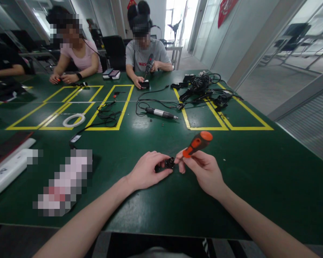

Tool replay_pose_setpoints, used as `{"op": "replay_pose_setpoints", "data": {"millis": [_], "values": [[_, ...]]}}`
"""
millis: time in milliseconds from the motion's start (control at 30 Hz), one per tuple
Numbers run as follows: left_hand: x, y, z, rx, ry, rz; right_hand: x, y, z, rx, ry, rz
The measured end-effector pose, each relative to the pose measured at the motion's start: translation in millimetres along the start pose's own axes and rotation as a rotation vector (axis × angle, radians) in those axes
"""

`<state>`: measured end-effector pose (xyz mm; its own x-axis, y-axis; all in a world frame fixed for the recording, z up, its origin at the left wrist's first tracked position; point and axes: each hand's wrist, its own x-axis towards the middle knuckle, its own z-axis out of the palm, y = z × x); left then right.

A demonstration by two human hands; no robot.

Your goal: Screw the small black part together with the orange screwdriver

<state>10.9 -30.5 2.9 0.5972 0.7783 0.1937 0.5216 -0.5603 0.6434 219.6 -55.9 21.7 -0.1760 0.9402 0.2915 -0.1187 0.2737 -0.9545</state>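
My left hand (152, 169) rests on the green table, its thumb and fingers closed around a small black part (169, 163) with a short round stub on top. What exactly this part is I cannot make out. Just to the right, my right hand (203, 168) grips a screwdriver (197, 144) with an orange and dark grey handle. The handle tilts up and to the right, its orange end highest. Fingers hide the screwdriver's shaft and tip, which lie close to the black part.
Ahead lie a pen-shaped electric screwdriver (161, 113) with its cord, a tangle of black cables (199, 86) and a white ring (73, 120). A power strip (13, 165) and a blurred pinkish object (67, 182) are at left. Across the table, a person (145, 53) holds a power driver (149, 64).
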Motion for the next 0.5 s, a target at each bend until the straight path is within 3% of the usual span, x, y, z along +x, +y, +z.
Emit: {"op": "replay_pose_setpoints", "data": {"millis": [500], "values": [[1.0,0.5,-0.2,0.002,-0.014,-0.006,-0.9,-1.4,1.5,-0.017,-0.024,0.015]]}}
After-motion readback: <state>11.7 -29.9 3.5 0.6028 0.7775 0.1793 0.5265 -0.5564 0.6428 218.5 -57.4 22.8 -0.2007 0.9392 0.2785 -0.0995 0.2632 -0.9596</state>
